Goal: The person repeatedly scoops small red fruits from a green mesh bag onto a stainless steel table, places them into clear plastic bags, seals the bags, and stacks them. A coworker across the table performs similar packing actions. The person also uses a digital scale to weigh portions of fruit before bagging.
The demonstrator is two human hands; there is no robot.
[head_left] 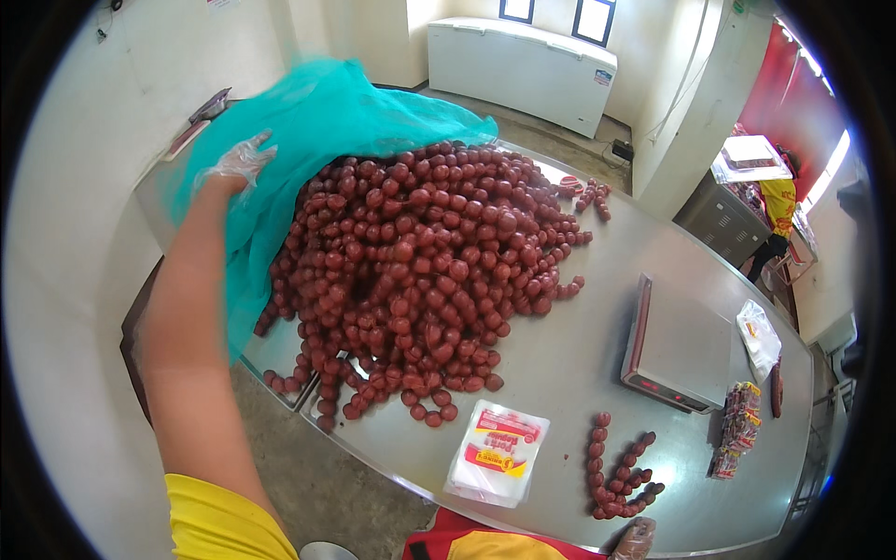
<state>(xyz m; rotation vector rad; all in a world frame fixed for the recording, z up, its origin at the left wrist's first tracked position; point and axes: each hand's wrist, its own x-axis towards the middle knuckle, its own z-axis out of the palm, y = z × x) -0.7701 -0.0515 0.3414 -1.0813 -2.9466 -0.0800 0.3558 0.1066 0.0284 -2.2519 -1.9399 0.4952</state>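
Observation:
My left hand [241, 161], in a clear plastic glove, reaches out over a teal mesh net [315, 105], fingers apart. Whether it touches the net is hard to tell. The net covers the far left side of a large heap of linked round red sausages [413, 259] on the steel table [560, 357]. At the near table edge is my right hand [633, 539], also gloved and partly cut off by the frame. Just beyond it lies a short string of sausages [609, 483]. A stack of printed clear plastic packs [497, 455] rests at the table's front.
A digital scale [679, 343] with a lit display stands on the right. Past it lie a white plastic bag [758, 339] and several filled sausage packs [738, 427]. A white chest freezer [518, 73] is against the back wall. Another person [777, 203] stands at far right.

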